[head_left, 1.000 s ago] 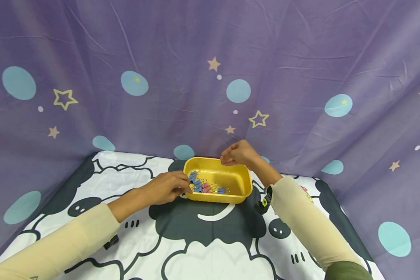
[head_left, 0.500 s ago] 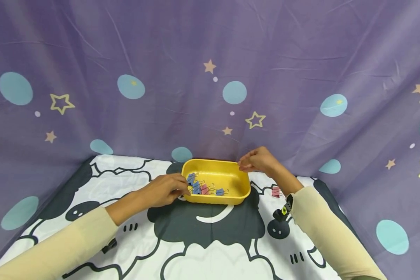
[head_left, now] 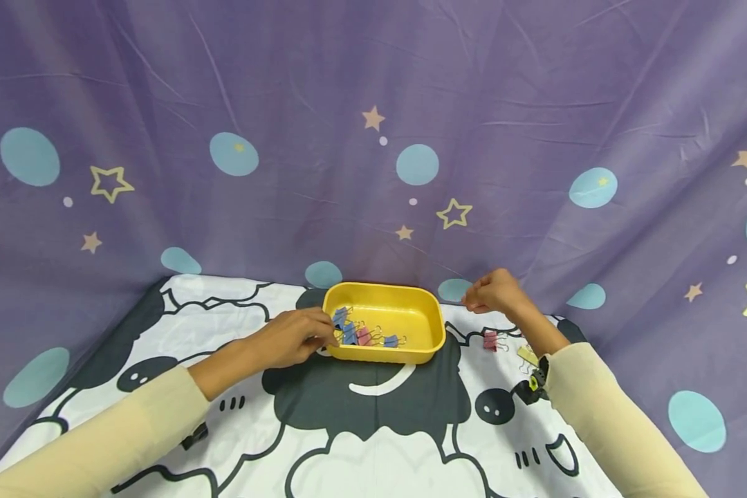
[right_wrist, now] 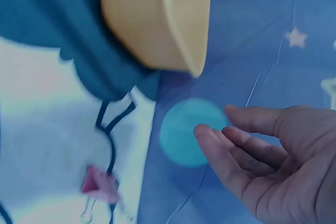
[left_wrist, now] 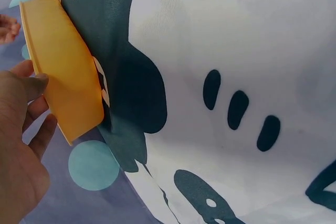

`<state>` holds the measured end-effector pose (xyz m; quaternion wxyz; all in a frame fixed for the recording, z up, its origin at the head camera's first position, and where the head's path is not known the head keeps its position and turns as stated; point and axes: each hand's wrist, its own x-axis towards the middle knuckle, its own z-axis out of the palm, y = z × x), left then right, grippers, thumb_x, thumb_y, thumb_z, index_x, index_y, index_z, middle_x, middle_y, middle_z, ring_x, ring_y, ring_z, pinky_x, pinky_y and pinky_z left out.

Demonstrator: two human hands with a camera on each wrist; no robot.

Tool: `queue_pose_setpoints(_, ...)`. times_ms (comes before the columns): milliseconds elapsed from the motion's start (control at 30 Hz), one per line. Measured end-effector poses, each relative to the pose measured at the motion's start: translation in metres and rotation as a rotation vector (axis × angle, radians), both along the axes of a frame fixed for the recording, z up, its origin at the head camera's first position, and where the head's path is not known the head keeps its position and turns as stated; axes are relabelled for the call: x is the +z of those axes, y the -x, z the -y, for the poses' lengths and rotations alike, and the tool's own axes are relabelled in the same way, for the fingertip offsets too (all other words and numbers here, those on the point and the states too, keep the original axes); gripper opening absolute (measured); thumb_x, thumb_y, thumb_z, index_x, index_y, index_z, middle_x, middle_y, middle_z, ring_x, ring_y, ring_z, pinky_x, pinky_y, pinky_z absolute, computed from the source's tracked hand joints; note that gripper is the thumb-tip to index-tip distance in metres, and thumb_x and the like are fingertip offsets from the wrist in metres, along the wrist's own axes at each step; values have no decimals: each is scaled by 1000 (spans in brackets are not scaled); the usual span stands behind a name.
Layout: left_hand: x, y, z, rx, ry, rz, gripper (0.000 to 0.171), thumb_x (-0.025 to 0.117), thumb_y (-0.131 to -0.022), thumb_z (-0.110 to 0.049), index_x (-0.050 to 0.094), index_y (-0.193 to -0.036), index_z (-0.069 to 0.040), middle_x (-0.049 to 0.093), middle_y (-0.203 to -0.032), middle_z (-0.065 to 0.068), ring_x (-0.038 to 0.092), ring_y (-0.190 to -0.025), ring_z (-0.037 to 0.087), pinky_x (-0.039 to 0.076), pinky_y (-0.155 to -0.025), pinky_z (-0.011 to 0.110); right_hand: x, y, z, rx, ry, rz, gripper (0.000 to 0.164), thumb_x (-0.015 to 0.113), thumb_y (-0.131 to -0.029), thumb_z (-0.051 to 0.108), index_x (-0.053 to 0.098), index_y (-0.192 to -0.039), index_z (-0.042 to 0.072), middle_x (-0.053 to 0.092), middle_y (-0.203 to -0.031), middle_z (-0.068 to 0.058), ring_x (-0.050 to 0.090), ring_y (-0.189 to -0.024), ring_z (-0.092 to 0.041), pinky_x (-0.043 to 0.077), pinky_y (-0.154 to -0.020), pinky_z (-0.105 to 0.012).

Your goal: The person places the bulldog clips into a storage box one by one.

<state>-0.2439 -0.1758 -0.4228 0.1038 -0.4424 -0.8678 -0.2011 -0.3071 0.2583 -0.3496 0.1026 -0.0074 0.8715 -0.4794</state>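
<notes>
A yellow plastic tub point(head_left: 417, 355) stands at the back of the cloth-covered surface. Several binder clips lie at its left and front, blue ones point(head_left: 349, 335) and a pink one point(head_left: 364, 337). My left hand point(head_left: 295, 337) grips the tub's left end at the rim; in the left wrist view the thumb lies over the edge. Right of the tub, my right hand point(head_left: 496, 290) hovers in the air with loosely bent fingers. The right wrist view shows nothing between its thumb and fingers point(right_wrist: 218, 153). Below it lies a pink binder clip point(head_left: 491, 340), and near the wrist a yellow binder clip point(head_left: 527, 355).
A purple curtain point(head_left: 324, 207) with stars and dots hangs right behind the tub. The surface is covered by a white and dark cloth point(head_left: 380, 470) with a sheep print. A wrist camera point(head_left: 532, 384) sits under the right wrist.
My right hand has moved right, from over the tub's back right rim to beyond the tub. The clips on the cloth have come into view. My left hand stays on the tub.
</notes>
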Motion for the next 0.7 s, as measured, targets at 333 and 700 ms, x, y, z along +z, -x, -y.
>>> queue_pose_setpoints(333, 2, -1, -1, 9, 2, 24, 29, 77, -97, 5, 89, -105, -20, 80, -106, -8, 73, -103, 14, 63, -84, 34, -35, 12, -66, -32, -319, -64, 16, 89, -86, 9, 82, -88, -5, 81, -71, -12, 79, -62, -16, 67, -67, -32)
queue_pose_setpoints(700, 0, 0, -1, 15, 3, 13, 28, 79, -98, 4, 89, -103, -22, 80, -105, -10, 70, -100, 10, 62, -83, 32, -40, 3, -71, -116, -299, 127, 11, 84, -86, -5, 79, -91, -12, 81, -75, -17, 79, -59, -18, 69, -66, -35)
